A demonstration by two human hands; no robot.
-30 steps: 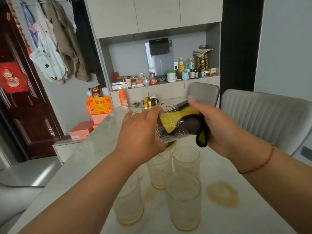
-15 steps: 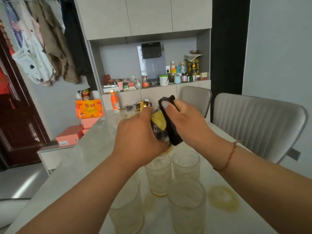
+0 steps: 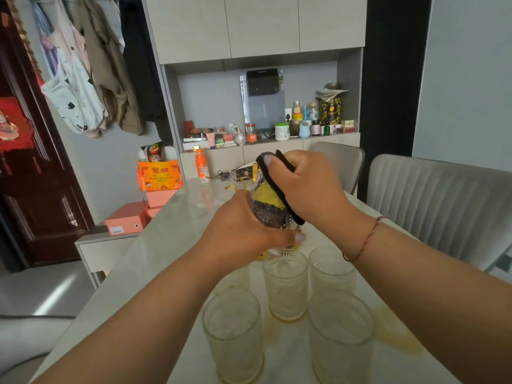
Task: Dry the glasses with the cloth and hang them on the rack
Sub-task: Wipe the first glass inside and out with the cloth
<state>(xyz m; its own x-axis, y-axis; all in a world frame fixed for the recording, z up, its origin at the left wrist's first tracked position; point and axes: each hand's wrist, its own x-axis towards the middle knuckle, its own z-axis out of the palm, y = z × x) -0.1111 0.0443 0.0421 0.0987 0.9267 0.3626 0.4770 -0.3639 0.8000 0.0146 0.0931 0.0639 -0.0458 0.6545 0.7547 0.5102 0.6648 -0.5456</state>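
My left hand (image 3: 243,231) grips a ribbed clear glass (image 3: 273,214) held above the table, tilted away from me. My right hand (image 3: 307,187) holds a black and yellow cloth (image 3: 270,194) wrapped over the glass and pushed into it. Several more ribbed glasses stand upright on the table below: one at front left (image 3: 232,336), one at front right (image 3: 342,339), two behind them (image 3: 285,284) (image 3: 331,268). Thin gold wire pieces (image 3: 231,187) show on the table beyond my hands; whether they belong to the rack is unclear.
The pale marble table (image 3: 166,245) runs away from me. Two grey padded chairs (image 3: 443,206) stand on its right. An orange bottle (image 3: 201,164) and small clutter sit at the far end. Orange boxes (image 3: 159,176) are stacked at the left. A yellowish stain (image 3: 399,333) marks the table.
The glass has been turned from lying sideways to more upright, its base now in my left palm. My right hand with the cloth has moved on top of it.
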